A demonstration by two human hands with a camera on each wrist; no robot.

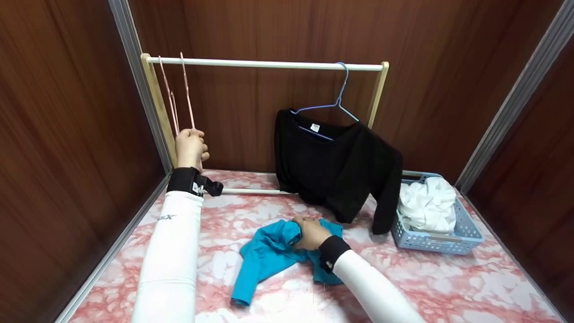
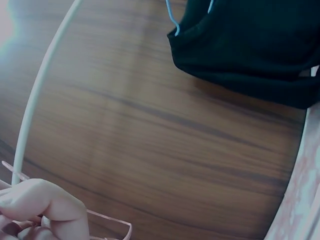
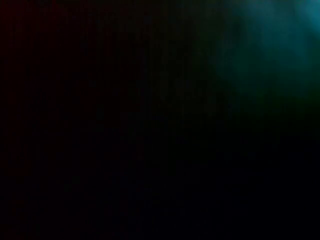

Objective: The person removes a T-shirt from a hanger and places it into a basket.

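My left hand (image 1: 190,147) grips a pink hanger (image 1: 187,92) below its hook, at the left end of the rail. Beside it hangs another pink hanger (image 1: 166,83). In the left wrist view the fingers (image 2: 47,200) curl round the thin pink hanger, whose corner shows past the hand. A teal long-sleeved garment (image 1: 264,258) lies crumpled on the table, one sleeve stretching toward the front. My right hand (image 1: 311,234) holds its bunched cloth from above, fingertips partly hidden in the folds. The right wrist view is nearly black, with a teal blur at the upper right.
A white rail (image 1: 260,63) on wooden posts stands at the back. From its right side a black top (image 1: 332,166) hangs tilted on a blue hanger (image 1: 342,87). A blue basket (image 1: 437,242) with white cloth (image 1: 428,204) sits at the right. Wooden walls enclose the marbled table (image 1: 215,251).
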